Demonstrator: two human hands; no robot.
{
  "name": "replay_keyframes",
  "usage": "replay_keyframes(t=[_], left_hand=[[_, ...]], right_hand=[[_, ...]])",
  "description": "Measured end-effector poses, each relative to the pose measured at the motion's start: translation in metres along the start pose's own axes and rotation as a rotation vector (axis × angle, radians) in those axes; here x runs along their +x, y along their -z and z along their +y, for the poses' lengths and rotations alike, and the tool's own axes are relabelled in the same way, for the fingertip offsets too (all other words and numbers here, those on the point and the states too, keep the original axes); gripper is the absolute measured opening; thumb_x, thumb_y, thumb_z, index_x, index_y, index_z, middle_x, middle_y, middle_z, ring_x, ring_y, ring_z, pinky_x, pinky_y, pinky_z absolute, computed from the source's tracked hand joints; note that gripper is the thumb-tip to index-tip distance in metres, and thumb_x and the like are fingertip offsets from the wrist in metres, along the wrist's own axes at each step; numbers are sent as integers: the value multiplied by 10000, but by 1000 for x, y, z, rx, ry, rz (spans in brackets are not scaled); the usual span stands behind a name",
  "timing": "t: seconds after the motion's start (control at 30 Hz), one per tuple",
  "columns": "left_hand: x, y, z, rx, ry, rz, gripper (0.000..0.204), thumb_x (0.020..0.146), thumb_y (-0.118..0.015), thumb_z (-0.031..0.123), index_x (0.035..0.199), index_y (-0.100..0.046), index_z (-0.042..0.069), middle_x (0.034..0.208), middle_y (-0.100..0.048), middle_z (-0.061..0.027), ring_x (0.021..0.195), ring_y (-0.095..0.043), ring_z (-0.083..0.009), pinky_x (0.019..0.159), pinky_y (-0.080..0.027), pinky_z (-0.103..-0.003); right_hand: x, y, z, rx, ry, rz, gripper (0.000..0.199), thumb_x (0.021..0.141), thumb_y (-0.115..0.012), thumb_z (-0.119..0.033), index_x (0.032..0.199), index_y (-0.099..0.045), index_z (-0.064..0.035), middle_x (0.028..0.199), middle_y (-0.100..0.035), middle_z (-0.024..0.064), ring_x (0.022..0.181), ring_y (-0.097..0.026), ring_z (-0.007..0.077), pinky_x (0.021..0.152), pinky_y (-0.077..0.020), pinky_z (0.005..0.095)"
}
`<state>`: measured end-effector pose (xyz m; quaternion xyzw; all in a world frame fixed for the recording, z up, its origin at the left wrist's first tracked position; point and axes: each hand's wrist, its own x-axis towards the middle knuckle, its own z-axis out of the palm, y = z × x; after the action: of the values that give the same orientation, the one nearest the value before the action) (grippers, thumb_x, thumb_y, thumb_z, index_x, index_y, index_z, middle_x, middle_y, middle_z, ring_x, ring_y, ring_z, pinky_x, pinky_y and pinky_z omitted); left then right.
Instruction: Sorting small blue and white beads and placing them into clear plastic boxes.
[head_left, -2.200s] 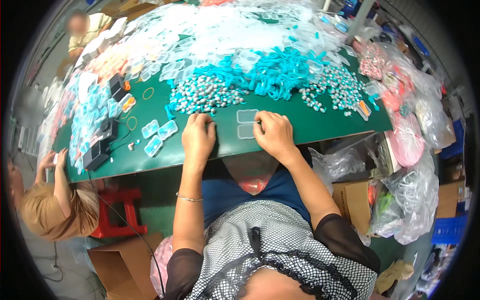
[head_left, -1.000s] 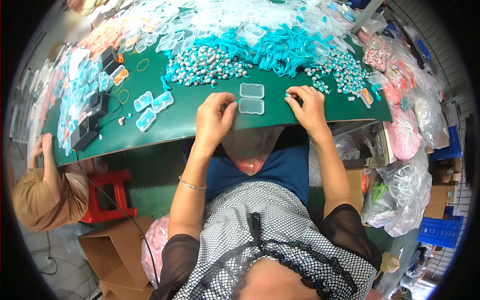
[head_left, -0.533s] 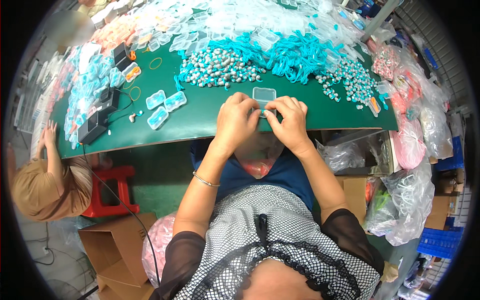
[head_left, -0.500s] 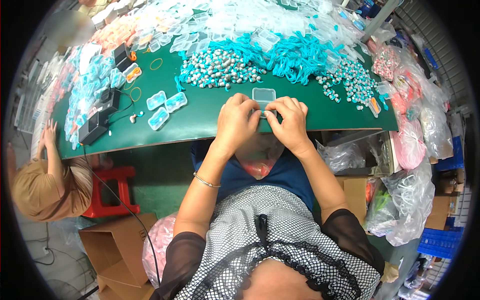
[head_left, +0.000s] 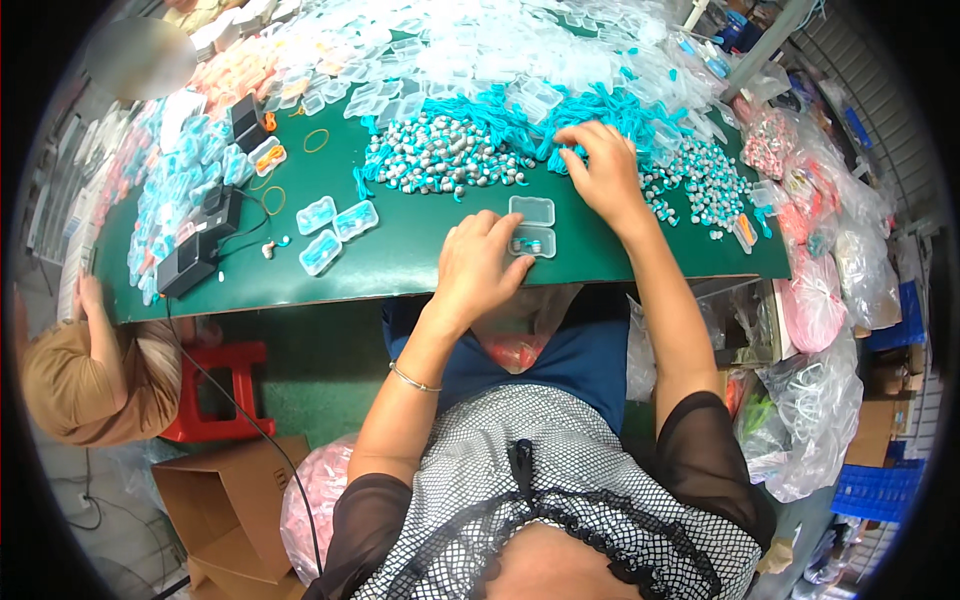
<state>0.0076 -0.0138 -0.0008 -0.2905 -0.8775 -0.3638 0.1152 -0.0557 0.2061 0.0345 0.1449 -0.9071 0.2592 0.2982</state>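
Where both hands met, the right hand (head_left: 597, 175) now reaches the teal cords (head_left: 590, 105).

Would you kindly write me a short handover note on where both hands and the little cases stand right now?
Left hand: rests flat on the green table, fingertips on the open clear case near the front edge.
Right hand: reaching into the teal cord pile; whether it has gripped a piece is unclear.
Things: the open case shows small teal pieces in its near half. The grey-and-teal earplug heap lies behind the left hand. Three filled cases sit further left. Empty clear cases are piled at the back.
Done: three cases filled and set aside.
Left: the open case is not yet shut; large heaps remain.
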Motion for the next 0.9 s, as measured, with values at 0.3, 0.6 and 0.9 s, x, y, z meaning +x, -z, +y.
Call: replay_keyframes(t=[0.3, 0.6, 0.9], left_hand=[[-1, -4, -4, -27, -48, 53, 469, 741, -787, 234, 1147, -625, 63, 925, -578, -93, 877, -570, -309, 776, -459, -427], [1, -4, -6, -32, -31, 73, 468, 718, -808, 242, 1120, -636, 75, 907, -583, -79, 865, -580, -300, 765, -466, -422], [-1, -5, -7, -38, -31, 77, 464, 708, -817, 250, 1100, -642, 73, 888, -586, -76, 851, -583, -297, 752, -470, -419]], right_hand=[[26, -22, 31, -462, 329, -117, 134, 792, -633, -87, 895, -690, -150, 884, -637, 2, 947, -588, 219, 918, -349, 510], [6, -8, 26, -416, 360, -94, 189, 759, -745, -86, 923, -669, -140, 970, -649, -9, 1017, -588, 194, 949, -336, 461], [10, -14, 26, -424, 459, -98, 139, 822, -609, -103, 920, -687, -163, 930, -640, -23, 980, -582, 168, 955, -343, 488]])
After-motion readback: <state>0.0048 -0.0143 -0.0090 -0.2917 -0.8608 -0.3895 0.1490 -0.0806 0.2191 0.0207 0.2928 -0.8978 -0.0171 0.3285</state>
